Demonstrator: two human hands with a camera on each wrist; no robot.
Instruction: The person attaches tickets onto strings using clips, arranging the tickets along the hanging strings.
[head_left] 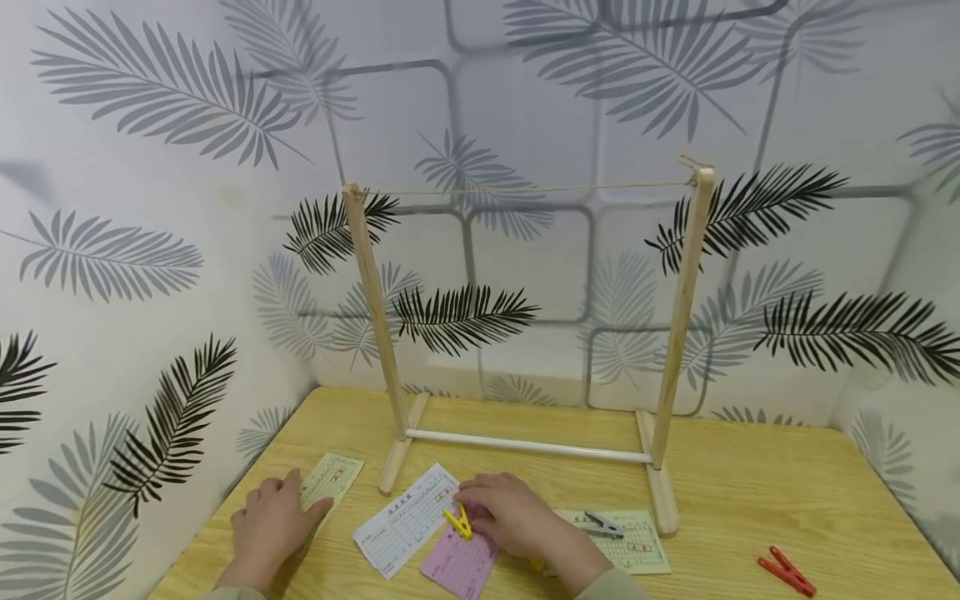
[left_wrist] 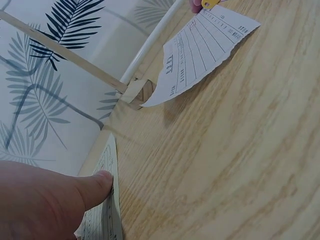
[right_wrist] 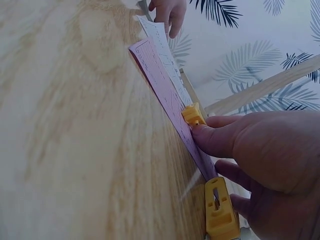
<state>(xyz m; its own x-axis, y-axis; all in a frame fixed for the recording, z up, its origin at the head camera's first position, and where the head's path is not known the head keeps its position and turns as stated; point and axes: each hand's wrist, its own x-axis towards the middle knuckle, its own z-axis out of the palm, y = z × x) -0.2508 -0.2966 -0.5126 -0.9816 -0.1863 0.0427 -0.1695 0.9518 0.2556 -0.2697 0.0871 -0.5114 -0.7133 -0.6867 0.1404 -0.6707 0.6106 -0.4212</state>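
While pinching yellow clothespin (head_left: 458,522) over pink slip (head_left: 459,562) with right hand (head_left: 510,515), left hand (head_left: 272,523) flat, fingers relaxed on green slip (head_left: 332,477); probably clipping step, next needs firm squeeze.

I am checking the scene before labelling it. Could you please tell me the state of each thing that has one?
Left hand: flat, resting on the green slip.
Right hand: touching the yellow clip.
White slip: one end lifted.
Grey clip: lying on a green slip.
Red clip: lying loose.
String: bare.
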